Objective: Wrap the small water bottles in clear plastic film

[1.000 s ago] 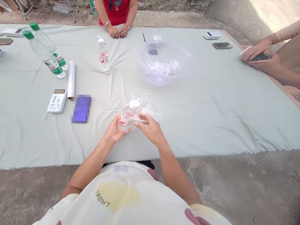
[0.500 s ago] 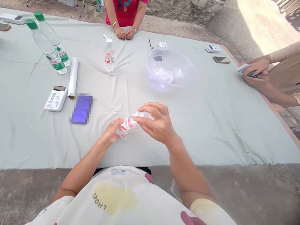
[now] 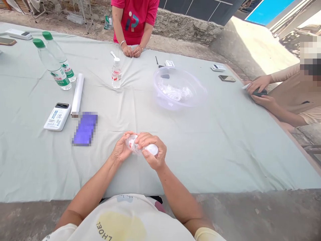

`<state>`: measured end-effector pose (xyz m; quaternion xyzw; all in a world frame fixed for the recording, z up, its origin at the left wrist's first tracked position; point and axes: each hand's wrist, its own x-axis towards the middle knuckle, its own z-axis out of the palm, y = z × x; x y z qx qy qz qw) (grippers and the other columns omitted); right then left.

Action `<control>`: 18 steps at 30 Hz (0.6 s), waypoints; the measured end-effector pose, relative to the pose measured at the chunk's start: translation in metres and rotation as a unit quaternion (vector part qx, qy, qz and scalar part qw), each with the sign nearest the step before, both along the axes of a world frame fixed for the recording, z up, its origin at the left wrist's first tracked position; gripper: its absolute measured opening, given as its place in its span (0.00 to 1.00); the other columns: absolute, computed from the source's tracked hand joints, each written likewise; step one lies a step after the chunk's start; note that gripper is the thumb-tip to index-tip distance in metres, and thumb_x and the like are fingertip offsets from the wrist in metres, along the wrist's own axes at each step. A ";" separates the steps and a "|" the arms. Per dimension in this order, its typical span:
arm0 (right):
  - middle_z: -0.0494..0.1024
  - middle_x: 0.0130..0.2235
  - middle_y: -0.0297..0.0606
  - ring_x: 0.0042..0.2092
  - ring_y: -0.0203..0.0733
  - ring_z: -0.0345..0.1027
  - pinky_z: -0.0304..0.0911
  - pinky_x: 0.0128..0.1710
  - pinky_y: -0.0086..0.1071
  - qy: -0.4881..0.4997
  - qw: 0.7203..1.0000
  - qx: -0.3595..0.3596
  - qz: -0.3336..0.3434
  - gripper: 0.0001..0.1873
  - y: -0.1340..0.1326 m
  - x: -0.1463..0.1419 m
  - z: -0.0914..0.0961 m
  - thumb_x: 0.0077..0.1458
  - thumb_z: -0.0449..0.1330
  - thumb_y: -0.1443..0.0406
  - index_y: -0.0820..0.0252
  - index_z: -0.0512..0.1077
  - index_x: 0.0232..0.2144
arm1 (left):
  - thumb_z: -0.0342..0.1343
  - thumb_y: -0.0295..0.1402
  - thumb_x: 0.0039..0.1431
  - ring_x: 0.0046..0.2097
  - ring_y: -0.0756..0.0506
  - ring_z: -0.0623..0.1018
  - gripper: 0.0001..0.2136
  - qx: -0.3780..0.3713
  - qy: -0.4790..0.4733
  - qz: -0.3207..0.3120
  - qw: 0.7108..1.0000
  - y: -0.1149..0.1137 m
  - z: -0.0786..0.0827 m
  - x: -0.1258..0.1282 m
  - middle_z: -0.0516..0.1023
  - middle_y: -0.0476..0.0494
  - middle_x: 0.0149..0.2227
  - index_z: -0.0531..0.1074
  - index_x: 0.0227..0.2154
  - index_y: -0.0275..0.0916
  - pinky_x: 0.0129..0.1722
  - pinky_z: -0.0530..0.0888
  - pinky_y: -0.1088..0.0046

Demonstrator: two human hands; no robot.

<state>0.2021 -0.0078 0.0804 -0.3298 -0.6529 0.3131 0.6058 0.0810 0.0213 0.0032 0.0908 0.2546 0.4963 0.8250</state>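
Note:
A small clear water bottle point(image 3: 131, 143) with a red-and-white label and a white cap lies tilted between my hands, just above the near part of the table. Clear plastic film seems to be wrapped round it. My left hand point(image 3: 122, 147) cups its base end. Around the neck end, my right hand point(image 3: 154, 150) curls its fingers, with the cap pointing right. A like bottle point(image 3: 116, 73) stands upright farther off. To the right of that one sits a translucent purple basin point(image 3: 168, 106) with crumpled clear plastic point(image 3: 175, 92) inside.
Two green-capped bottles point(image 3: 60, 78), a white roll point(image 3: 77, 93), a white power bank point(image 3: 57, 117) and a blurred purple item point(image 3: 85, 130) occupy the left side. A phone point(image 3: 227, 78) lies far right. One person's hands point(image 3: 132, 51) rest opposite; another person's hands point(image 3: 260, 87) hold something at the right edge.
My right hand has come down from above the bottle and closed round its neck end. The cap now shows clearly. The head view has tilted up slightly.

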 end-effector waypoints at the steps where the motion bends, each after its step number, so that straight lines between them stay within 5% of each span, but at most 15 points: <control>1: 0.72 0.22 0.34 0.31 0.46 0.75 0.72 0.40 0.48 -0.005 1.000 0.006 0.003 0.12 0.001 -0.004 0.001 0.56 0.57 0.53 0.52 0.66 0.27 | 0.64 0.31 0.50 0.38 0.49 0.76 0.08 -0.008 -0.029 -0.011 0.999 0.001 -0.004 0.000 0.74 0.50 0.33 0.72 0.33 0.39 0.42 0.73 0.72; 5: 0.71 0.21 0.32 0.28 0.42 0.72 0.71 0.33 0.42 0.035 0.999 -0.011 0.019 0.11 0.011 -0.008 -0.001 0.56 0.59 0.59 0.54 0.66 0.24 | 0.62 0.30 0.49 0.38 0.46 0.77 0.11 -0.019 -0.068 -0.074 0.995 0.004 -0.017 -0.002 0.76 0.47 0.34 0.73 0.37 0.37 0.42 0.74 0.69; 10: 0.70 0.21 0.30 0.30 0.40 0.72 0.69 0.34 0.37 0.097 0.983 -0.158 0.001 0.14 0.049 0.005 -0.005 0.58 0.60 0.58 0.56 0.66 0.23 | 0.56 0.38 0.61 0.45 0.42 0.78 0.14 -0.020 -0.091 -0.081 0.992 0.010 -0.022 -0.001 0.78 0.40 0.44 0.74 0.45 0.36 0.46 0.73 0.63; 13: 0.70 0.21 0.29 0.29 0.39 0.71 0.69 0.36 0.36 0.109 0.980 -0.162 -0.046 0.16 0.093 0.013 -0.003 0.57 0.59 0.56 0.56 0.65 0.22 | 0.50 0.47 0.66 0.59 0.38 0.71 0.20 -0.026 -0.074 -0.079 0.994 0.011 -0.024 0.001 0.72 0.37 0.57 0.70 0.54 0.42 0.54 0.71 0.55; 18: 0.71 0.24 0.30 0.33 0.38 0.71 0.67 0.43 0.37 0.041 0.982 -0.079 -0.167 0.19 0.191 0.020 0.004 0.59 0.56 0.50 0.55 0.64 0.24 | 0.56 0.41 0.64 0.68 0.38 0.61 0.18 -0.018 -0.020 -0.096 0.995 0.008 -0.032 0.004 0.64 0.38 0.65 0.69 0.56 0.46 0.60 0.65 0.51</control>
